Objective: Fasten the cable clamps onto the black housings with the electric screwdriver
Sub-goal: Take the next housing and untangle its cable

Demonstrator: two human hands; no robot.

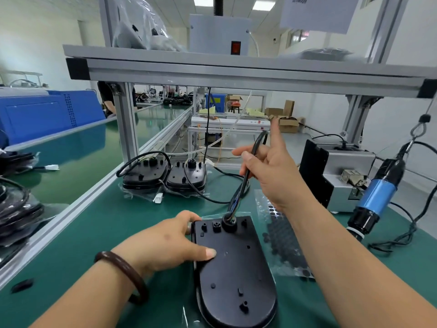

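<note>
A black housing lies flat on the green mat in front of me. My left hand holds its left edge, thumb on top and fingers round the far corner. From a round black grommet at its far end a black cable rises. My right hand grips that cable above the housing, index finger pointing up. The blue and black electric screwdriver hangs at the right, away from both hands.
Two more black housings with cables sit at the back of the mat. A sheet of small black pads lies right of the housing. A grey screw feeder box stands at right. An aluminium frame shelf spans overhead.
</note>
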